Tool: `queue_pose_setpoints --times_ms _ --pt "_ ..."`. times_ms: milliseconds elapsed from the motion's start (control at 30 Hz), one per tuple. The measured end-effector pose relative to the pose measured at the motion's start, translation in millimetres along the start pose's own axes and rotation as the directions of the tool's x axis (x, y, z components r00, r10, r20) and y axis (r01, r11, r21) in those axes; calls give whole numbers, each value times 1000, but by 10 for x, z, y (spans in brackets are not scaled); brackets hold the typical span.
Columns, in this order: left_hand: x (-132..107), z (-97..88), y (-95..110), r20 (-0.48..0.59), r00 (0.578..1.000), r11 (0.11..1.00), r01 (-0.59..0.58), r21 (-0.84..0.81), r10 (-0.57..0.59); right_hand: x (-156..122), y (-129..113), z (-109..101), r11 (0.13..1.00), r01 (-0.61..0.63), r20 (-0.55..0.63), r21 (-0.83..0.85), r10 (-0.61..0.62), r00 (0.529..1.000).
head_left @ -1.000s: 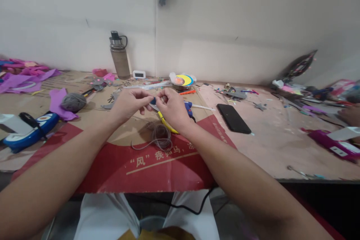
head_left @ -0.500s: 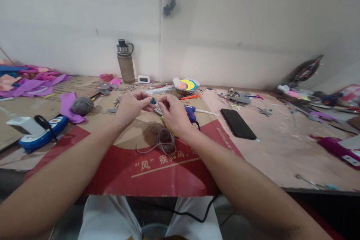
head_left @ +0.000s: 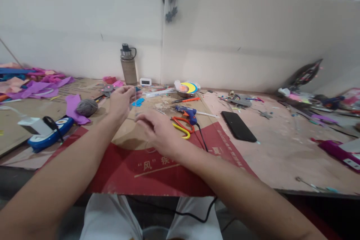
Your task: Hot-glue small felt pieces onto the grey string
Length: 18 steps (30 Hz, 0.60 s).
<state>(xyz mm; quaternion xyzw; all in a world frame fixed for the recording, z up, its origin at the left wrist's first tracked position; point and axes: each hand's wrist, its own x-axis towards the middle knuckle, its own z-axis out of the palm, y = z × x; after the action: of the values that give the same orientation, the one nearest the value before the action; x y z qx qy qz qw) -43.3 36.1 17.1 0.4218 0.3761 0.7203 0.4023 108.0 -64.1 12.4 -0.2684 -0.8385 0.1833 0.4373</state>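
My left hand [head_left: 121,100] is raised over the brown cardboard, its fingers pinched on a thin grey thread with a small blue felt piece [head_left: 138,102] hanging by the fingertips. My right hand [head_left: 155,130] is lower and nearer to me, its fingers drawn together at the thread's lower end. The thread runs as a faint line between the two hands. The rest of the thread coil is hidden under my right hand. Scissors [head_left: 181,125] with red and yellow handles and a blue glue gun [head_left: 186,111] lie just right of my right hand.
A black phone [head_left: 237,126] lies to the right. A bottle [head_left: 128,65], a small white clock [head_left: 145,81] and a bowl [head_left: 185,88] stand by the wall. A grey yarn ball [head_left: 86,107], purple felt [head_left: 71,105] and a blue-white device [head_left: 49,133] sit on the left. Craft scraps cover the far right.
My hands have parted: the left rose and went left with the blue piece, the right dropped toward me, drawing the thread out. The scissors are now uncovered. The camera tilted up.
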Motion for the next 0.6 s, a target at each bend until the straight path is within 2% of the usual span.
queue_pose_setpoints --times_ms 67,133,167,233,267,300,367,433,467,500,533,600 --pt "41 -17 22 -36 998 992 56 -117 -60 -31 -151 55 991 127 116 -30 -122 986" --pt "83 -37 47 -79 988 972 117 -204 -136 -51 -258 34 968 241 236 -74 -217 947" --pt "101 -47 59 -93 981 964 144 -225 -168 -55 -273 -15 961 259 259 -100 -227 939" --pt "119 -63 77 -86 976 960 177 -216 -199 -62 -191 -190 965 222 212 -142 -189 959" --pt "117 -67 81 -67 977 963 183 -198 -200 -69 -89 -305 976 104 92 -193 -87 992" --pt "108 -68 81 -42 980 967 183 -176 -193 -84 49 -428 968 -70 -47 -243 61 997" --pt "72 -55 71 2 986 978 163 -132 -164 -135 405 -660 894 -326 -229 -309 262 937" --pt "22 -26 52 30 992 989 123 -83 -121 -208 789 -822 748 -549 -362 -372 428 828" --pt "-6 -7 41 39 995 994 93 -52 -91 -244 963 -867 684 -632 -384 -364 509 771" --pt "-33 14 30 47 997 998 58 -18 -57 -276 1117 -888 647 -688 -357 -328 589 725" --pt "-60 34 20 62 998 999 27 18 -28 -301 1244 -890 658 -701 -318 -276 626 712" --pt "-107 69 4 99 995 996 -25 84 17 -326 1417 -861 694 -685 -286 -224 625 726"
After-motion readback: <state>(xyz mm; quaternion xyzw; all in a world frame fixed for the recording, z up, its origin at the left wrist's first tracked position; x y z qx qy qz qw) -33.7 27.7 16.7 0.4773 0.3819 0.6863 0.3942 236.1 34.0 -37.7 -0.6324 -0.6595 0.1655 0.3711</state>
